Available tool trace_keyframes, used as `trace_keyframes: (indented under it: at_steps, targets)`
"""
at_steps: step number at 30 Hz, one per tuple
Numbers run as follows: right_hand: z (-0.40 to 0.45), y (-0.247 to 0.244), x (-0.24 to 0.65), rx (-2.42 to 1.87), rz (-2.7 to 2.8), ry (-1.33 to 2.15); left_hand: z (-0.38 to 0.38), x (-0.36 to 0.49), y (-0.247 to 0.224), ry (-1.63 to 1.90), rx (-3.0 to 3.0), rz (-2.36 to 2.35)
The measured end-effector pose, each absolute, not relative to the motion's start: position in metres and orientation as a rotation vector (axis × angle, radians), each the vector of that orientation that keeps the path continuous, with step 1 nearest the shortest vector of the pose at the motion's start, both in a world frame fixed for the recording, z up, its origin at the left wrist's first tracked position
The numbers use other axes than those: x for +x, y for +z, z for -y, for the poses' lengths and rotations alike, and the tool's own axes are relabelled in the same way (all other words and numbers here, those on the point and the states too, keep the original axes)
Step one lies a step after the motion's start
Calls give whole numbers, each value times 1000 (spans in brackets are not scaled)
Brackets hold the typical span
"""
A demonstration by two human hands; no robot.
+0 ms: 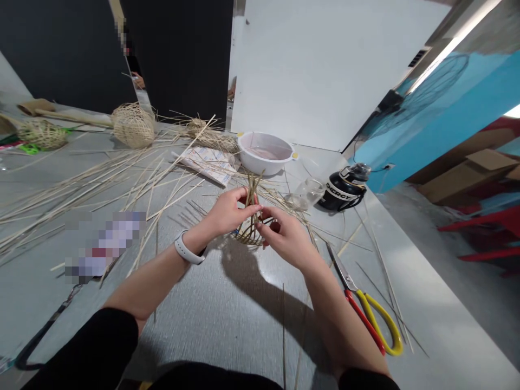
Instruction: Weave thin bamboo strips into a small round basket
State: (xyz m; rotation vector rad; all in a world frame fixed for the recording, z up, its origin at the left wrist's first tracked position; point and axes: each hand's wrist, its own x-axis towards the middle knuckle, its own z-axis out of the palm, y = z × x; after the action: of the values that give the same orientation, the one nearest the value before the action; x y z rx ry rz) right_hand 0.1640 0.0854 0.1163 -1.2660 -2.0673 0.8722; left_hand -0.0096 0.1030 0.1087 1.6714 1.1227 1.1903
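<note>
A small round basket of dark woven strips is held above the grey table, its upright strips gathered and crossing at the top. My left hand, with a white band on the wrist, is closed on these strips from the left. From the right, my right hand pinches the strips lower down, near the basket's side. The thumbs and fingertips of both hands almost meet in front of it. Part of the basket's far side is hidden by my fingers.
Scissors with red and yellow handles lie to the right. Behind stand a white basin, a clear cup and a black jug. Long bamboo strips spread over the left, near a finished woven ball.
</note>
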Motion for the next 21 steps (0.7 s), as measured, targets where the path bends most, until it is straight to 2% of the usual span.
trace_keyframes:
  at_steps: [10,21]
  targets:
    - [-100,106,169,-1210,1975,1095,-103,-5,109,1098,1526,-1065]
    - [-114,106,179,-1212,1902,992,-113,-26,110,799,1546,-911]
